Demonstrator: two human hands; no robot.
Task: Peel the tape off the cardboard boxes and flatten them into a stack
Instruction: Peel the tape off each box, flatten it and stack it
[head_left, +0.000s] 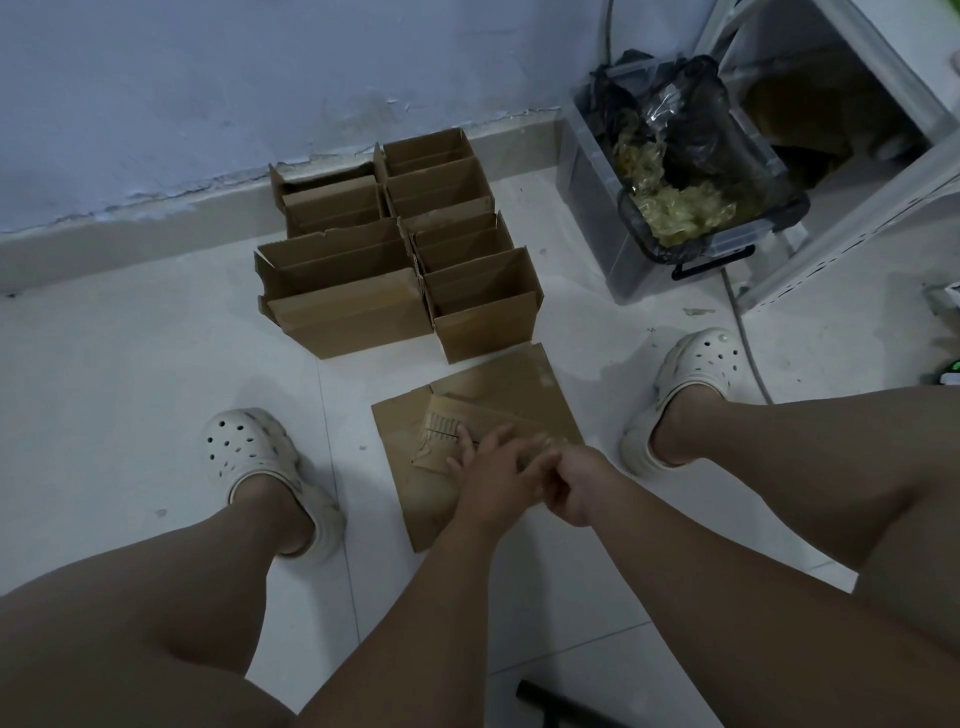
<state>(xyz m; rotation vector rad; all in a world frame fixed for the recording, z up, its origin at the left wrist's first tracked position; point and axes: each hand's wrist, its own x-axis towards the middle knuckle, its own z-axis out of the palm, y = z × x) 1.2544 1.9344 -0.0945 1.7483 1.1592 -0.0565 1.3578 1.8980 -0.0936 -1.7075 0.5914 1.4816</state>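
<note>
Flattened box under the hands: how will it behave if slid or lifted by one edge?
The flattened box is probably light and fairly stiff: thin corrugated sheet, lying flat. Its torn flap sticks up, so it may flop open when lifted. On the smooth tile floor it likely slides easily.

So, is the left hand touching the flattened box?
Cannot tell. In the head view the left hand is over the flattened box, fingers at its torn flap; from above, neither contact nor gap shows.
</note>
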